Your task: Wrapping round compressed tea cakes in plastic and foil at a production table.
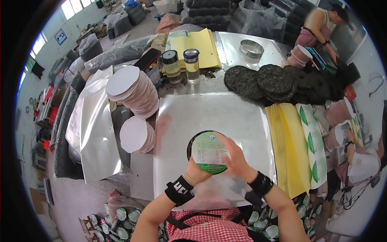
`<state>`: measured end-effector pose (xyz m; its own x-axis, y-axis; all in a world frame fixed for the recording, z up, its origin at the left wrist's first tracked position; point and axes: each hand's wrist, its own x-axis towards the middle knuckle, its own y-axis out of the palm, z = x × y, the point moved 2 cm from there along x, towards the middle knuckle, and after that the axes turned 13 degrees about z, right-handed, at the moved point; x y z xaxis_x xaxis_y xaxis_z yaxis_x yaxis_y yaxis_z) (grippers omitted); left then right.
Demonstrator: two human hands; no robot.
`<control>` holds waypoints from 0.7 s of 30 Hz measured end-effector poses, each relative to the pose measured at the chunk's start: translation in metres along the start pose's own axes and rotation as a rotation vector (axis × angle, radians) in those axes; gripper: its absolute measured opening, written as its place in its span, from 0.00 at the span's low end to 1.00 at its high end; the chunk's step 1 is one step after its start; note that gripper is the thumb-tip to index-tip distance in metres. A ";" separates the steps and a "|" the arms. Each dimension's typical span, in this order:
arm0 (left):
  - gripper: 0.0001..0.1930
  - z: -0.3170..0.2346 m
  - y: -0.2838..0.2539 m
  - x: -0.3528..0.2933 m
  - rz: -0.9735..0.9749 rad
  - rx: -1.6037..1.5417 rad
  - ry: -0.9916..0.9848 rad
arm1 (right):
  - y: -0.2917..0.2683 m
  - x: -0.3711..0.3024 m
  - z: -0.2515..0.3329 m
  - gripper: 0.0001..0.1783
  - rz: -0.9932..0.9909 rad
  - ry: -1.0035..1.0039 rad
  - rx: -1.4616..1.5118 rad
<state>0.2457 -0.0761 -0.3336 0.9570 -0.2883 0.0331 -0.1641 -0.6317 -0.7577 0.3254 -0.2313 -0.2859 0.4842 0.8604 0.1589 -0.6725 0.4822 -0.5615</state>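
Above the middle of the shiny metal work surface (177,117), a dark round cake with a round green-and-white label (207,151) on top is held up. My left hand (197,171) grips it from below and the near left side; most of its fingers are hidden under the cake. At the cake's right edge is my right hand (238,157), slightly blurred, fingers stretched out along the label. Whether its fingertips press on the label I cannot tell. A black rim of the cake shows past the label's upper left edge.
Stacks of round pale paper (135,90) stand left. Yellow sheets (288,149) and a green-and-white label strip (312,141) lie right. Black round cakes (258,82), two bottles (192,66) and a metal ring (251,49) are farther back. Two co-workers (318,28) are at the right.
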 end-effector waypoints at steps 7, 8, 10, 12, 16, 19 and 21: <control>0.26 0.041 -0.036 -0.062 -0.468 -0.668 -0.276 | 0.057 0.029 -0.007 0.43 0.224 -0.035 -0.506; 0.27 0.050 -0.033 -0.074 -0.476 -0.650 -0.419 | 0.057 0.033 -0.002 0.43 0.270 -0.013 -0.569; 0.27 0.031 -0.031 -0.064 -0.232 -0.665 -0.527 | 0.063 0.031 -0.007 0.42 0.324 0.021 -0.624; 0.24 0.041 -0.018 -0.061 -0.209 -0.490 -0.526 | 0.069 0.035 -0.012 0.43 0.359 0.035 -0.619; 0.25 0.027 -0.036 -0.044 -0.225 -0.261 -0.436 | 0.077 0.032 -0.028 0.46 0.453 0.098 -0.643; 0.28 -0.034 -0.037 -0.036 -0.158 0.156 -0.175 | 0.077 0.034 -0.026 0.44 0.471 0.110 -0.629; 0.31 -0.050 -0.028 -0.039 -0.162 0.181 -0.188 | 0.069 0.031 -0.026 0.42 0.382 0.010 -0.619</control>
<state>0.2012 -0.0834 -0.2815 0.9975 -0.0450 0.0547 0.0238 -0.5149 -0.8569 0.3086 -0.1751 -0.3413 0.2856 0.9472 -0.1457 -0.3574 -0.0358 -0.9333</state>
